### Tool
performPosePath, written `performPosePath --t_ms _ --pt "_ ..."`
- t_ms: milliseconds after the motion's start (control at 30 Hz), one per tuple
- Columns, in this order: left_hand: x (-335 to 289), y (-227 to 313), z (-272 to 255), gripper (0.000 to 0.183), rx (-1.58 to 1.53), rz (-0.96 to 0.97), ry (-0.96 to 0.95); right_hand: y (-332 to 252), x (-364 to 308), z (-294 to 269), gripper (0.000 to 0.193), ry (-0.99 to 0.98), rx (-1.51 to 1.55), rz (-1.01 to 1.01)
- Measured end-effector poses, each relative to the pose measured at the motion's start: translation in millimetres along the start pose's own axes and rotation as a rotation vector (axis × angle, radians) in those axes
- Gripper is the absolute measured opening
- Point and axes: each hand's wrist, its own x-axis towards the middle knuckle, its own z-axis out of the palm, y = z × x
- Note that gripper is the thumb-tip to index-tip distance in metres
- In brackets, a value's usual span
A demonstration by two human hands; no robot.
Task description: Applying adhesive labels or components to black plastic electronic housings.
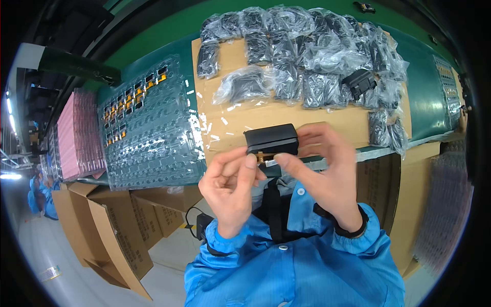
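At left, a clear tray point(153, 148) carries small orange-and-black parts point(137, 93). The left hand point(227, 187) pinches a black case point(271, 135) beside its amber strip point(260, 156), over the cardboard sheet's point(332, 120) near edge; the right hand point(330, 169) clasps its right end. Strip-handling seems underway, calling for a steady hold.

A rectangular black plastic case point(271, 137) is before plastic-bagged black devices point(321, 88) on a flat brown cardboard sheet point(353, 125); left of the sheet lies a clear moulded plastic tray point(148, 151).
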Motion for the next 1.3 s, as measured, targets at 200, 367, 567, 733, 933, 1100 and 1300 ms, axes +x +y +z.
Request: performPosePath --t_ms 200,367,567,733,933,1100,1300 --pt "-11 8 8 0.018 -0.069 0.01 -0.009 2 -1 2 0.025 -0.251 0.409 0.231" --pt "-13 6 9 0.016 -0.082 0.025 -0.051 2 1 -1 0.024 -0.291 0.488 0.24" --pt "-15 9 14 0.014 -0.03 0.071 -0.038 3 -1 3 0.023 -0.213 0.484 0.204" --pt "-20 18 15 0.014 -0.041 0.034 -0.019 2 -3 5 0.023 -0.196 0.499 0.184" --pt "-11 23 12 0.016 -0.067 -0.05 0.013 -3 -2 9 0.019 -0.221 0.391 0.178" --pt "-2 18 7 0.019 -0.131 -0.215 -0.013 6 -3 -1 0.024 -0.281 0.606 0.337" --pt "-3 16 12 0.019 -0.197 -0.239 0.058 5 -9 1 0.024 -0.202 0.562 0.33"
